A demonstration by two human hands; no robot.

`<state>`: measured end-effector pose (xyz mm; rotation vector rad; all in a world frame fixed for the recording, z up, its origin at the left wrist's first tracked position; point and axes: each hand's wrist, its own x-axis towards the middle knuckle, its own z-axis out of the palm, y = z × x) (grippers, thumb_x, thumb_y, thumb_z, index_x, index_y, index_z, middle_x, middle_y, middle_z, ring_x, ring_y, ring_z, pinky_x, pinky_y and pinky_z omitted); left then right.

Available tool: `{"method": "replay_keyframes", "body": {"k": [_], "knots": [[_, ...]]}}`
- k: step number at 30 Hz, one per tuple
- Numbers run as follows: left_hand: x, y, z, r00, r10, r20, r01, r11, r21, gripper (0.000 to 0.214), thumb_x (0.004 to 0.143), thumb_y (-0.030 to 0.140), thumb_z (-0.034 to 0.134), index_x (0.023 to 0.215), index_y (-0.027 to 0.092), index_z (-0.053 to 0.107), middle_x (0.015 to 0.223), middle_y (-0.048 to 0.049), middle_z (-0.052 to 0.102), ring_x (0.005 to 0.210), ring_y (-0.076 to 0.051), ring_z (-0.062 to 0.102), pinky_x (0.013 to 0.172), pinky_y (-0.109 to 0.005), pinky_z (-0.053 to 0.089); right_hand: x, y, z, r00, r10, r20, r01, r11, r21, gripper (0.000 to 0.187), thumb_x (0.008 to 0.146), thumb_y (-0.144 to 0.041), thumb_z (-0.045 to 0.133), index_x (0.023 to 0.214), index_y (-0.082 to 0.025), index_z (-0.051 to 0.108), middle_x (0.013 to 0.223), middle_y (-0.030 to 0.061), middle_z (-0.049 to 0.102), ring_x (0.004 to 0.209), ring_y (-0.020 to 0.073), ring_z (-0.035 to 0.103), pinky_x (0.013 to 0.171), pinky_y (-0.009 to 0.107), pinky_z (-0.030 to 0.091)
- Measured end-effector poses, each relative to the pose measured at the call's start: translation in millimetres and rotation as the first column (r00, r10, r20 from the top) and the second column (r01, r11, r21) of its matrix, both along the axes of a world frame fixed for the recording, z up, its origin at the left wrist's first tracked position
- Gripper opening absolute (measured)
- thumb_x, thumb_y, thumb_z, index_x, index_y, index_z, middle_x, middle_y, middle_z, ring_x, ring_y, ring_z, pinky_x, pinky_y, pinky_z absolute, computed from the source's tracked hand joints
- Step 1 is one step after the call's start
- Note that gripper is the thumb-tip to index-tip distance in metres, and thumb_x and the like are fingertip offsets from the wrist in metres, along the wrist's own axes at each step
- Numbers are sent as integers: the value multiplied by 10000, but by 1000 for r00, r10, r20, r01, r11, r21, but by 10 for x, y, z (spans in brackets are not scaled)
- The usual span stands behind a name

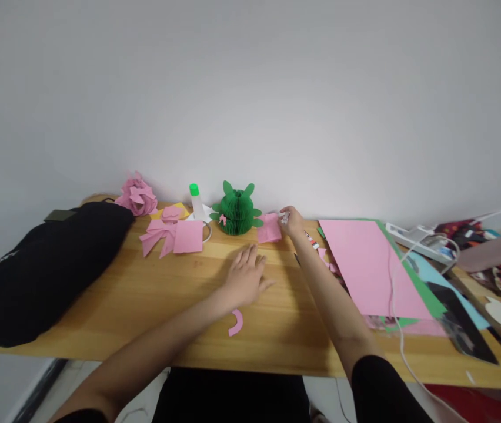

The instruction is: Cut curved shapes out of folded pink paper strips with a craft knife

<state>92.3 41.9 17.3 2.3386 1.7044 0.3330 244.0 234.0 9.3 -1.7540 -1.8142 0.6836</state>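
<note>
My left hand point(246, 277) is spread over the wooden table point(144, 317), its fingers apart and nothing held. Just below its wrist lies a curved pink paper strip point(236, 323). Farther back, my right hand point(293, 223) is closed around a small whitish thing point(283, 218), too small to name. Beside these fingers rests a stack of pink paper pieces point(269, 228). To its left stands a green pleated paper figure point(237, 211) with leaf-shaped paper parts and a small pink piece on its front.
Left of the figure are a glue bottle point(196, 202) with a green cap, pink paper squares point(189, 237) and crumpled pink paper point(136, 197). A black bag point(52, 270) covers the left side. Pink sheets point(374, 264), a power strip point(418, 242) and a white cable point(395, 299) occupy the right.
</note>
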Motion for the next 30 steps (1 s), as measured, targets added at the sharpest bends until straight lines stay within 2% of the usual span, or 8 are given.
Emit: {"method": "replay_keyframes", "body": {"k": [4, 7, 12, 18, 26, 30], "knots": [[280, 300, -52, 997, 67, -38, -67, 998, -16, 685, 945, 527, 517, 1394, 10, 499, 1559, -264, 332, 1486, -360, 260, 1213, -497, 233, -56, -28, 9, 998, -14, 53, 13, 1000, 16, 349, 942, -349, 607, 1239, -167, 582, 1234, 91, 621, 1044, 216, 641, 884, 433, 558], [375, 399, -76, 991, 120, -54, -122, 992, -27, 716, 958, 510, 494, 1425, -31, 442, 1561, -287, 301, 1477, -356, 285, 1202, -485, 266, -57, -52, 39, 997, -18, 73, 15, 999, 37, 348, 943, -350, 605, 1239, -168, 583, 1235, 91, 621, 1044, 215, 641, 885, 432, 558], [370, 396, -55, 977, 206, -59, -208, 978, -25, 775, 957, 486, 494, 1501, -32, 302, 1587, -282, 235, 1466, -357, 312, 1176, -468, 322, -57, -80, 88, 997, -5, 74, 0, 998, 65, 340, 943, -351, 606, 1228, -167, 589, 1222, 89, 626, 1035, 212, 643, 878, 426, 560], [374, 410, -4, 967, 246, -63, -248, 968, -32, 787, 955, 459, 501, 1500, -61, 273, 1586, -290, 231, 1462, -361, 318, 1174, -449, 331, -127, -57, 48, 998, 0, 56, -6, 995, 101, 327, 942, -350, 606, 1211, -164, 597, 1206, 86, 633, 1028, 209, 645, 878, 426, 559], [521, 445, -96, 970, 236, -54, -237, 971, -18, 790, 939, 380, 530, 1539, -13, 201, 1604, -276, 177, 1472, -380, 286, 1174, -496, 324, -101, -49, -54, 999, 3, 33, -6, 995, 104, 325, 945, -351, 601, 1215, -171, 596, 1220, 88, 628, 1033, 208, 643, 882, 424, 559], [595, 494, -134, 979, 195, -68, -197, 980, -23, 757, 924, 338, 570, 1530, 7, 259, 1606, -252, 211, 1483, -355, 269, 1198, -475, 291, -87, -50, -66, 1000, 7, 9, -8, 994, 109, 327, 948, -354, 598, 1220, -173, 594, 1223, 89, 626, 1031, 207, 642, 876, 420, 562]]}}
